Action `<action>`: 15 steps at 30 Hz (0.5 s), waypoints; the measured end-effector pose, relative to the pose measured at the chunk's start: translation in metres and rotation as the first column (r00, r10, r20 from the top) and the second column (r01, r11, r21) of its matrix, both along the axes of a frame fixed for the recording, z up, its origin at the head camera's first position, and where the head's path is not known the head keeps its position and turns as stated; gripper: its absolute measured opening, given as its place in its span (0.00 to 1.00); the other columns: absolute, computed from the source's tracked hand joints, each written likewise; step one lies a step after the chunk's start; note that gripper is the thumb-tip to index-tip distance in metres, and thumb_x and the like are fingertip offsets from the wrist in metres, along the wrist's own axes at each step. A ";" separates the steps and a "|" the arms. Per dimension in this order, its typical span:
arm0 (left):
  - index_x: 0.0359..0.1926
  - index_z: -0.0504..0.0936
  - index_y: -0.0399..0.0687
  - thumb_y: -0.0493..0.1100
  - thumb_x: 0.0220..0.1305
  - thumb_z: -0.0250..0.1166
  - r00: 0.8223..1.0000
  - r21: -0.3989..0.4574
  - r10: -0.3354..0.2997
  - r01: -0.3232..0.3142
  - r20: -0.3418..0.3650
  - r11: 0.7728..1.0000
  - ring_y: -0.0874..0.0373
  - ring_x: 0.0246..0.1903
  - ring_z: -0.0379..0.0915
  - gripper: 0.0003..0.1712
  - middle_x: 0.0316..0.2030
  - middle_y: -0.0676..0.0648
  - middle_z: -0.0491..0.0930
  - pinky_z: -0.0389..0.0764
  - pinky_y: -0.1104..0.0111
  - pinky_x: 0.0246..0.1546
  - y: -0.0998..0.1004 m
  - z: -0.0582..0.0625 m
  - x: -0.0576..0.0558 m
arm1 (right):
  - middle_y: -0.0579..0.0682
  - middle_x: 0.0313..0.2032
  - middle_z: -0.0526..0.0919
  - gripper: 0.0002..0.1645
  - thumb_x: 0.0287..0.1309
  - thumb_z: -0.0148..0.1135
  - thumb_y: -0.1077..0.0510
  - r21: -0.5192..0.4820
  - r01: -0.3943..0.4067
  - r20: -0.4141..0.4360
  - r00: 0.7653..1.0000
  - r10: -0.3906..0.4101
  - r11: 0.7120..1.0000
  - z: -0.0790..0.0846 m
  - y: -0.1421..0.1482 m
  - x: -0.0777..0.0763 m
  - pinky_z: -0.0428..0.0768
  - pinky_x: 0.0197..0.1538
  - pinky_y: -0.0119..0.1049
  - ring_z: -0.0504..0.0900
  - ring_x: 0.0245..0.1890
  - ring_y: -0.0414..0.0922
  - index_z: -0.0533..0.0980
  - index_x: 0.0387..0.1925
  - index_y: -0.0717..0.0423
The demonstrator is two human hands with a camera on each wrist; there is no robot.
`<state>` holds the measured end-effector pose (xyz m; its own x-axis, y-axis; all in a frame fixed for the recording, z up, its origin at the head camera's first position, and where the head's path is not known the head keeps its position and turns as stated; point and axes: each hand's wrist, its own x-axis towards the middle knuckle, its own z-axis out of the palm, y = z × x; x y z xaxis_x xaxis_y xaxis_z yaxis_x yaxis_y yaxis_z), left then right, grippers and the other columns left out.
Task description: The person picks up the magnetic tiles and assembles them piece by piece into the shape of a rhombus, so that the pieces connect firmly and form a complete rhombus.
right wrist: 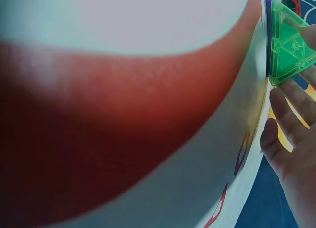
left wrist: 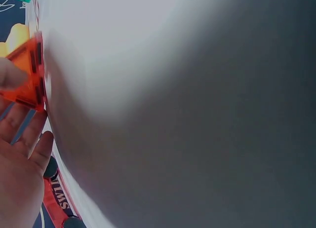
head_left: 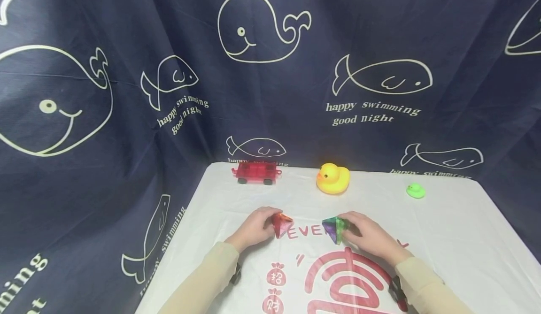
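Observation:
My left hand (head_left: 253, 228) pinches a small pyramid of see-through red and orange magnetic tiles (head_left: 282, 225) above the middle of the table. The left wrist view shows its orange triangular face (left wrist: 28, 65), with the thumb in front and fingers behind. Opposite it, my right hand (head_left: 371, 235) pinches a similar pyramid of green and purple magnetic tiles (head_left: 335, 228). A green triangular face (right wrist: 289, 45) shows between thumb and fingers in the right wrist view. A gap separates the two pyramids. Whether either base touches the cloth, I cannot tell.
Along the back edge stand a red toy wagon (head_left: 256, 172) with black wheels, a yellow rubber duck (head_left: 333, 179) and a small green duck (head_left: 416, 191). A white printed cloth (head_left: 228, 201) covers the table. Dark blue curtains (head_left: 270, 103) hang behind and at the left.

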<state>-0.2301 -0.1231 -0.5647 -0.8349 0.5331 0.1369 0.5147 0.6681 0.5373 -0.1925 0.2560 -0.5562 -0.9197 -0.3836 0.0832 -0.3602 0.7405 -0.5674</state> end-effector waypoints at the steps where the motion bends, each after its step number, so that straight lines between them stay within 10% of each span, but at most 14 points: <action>1: 0.67 0.79 0.47 0.35 0.60 0.70 1.000 0.002 -0.006 0.006 -0.003 1.000 0.51 0.63 0.75 0.32 0.59 0.48 0.82 0.70 0.58 0.68 0.000 0.000 0.000 | 0.49 0.58 0.83 0.29 0.66 0.70 0.47 0.006 0.009 -0.002 1.000 -0.009 1.000 -0.001 0.000 0.001 0.76 0.63 0.58 0.80 0.61 0.55 0.77 0.65 0.53; 15: 0.64 0.81 0.53 0.46 0.70 0.70 0.998 0.046 -0.054 0.053 0.019 0.998 0.60 0.57 0.76 0.23 0.53 0.55 0.82 0.74 0.63 0.63 0.020 0.001 0.008 | 0.49 0.60 0.82 0.31 0.64 0.72 0.43 -0.066 0.024 -0.010 1.000 -0.024 0.998 -0.007 -0.004 0.004 0.73 0.65 0.60 0.77 0.64 0.56 0.79 0.65 0.50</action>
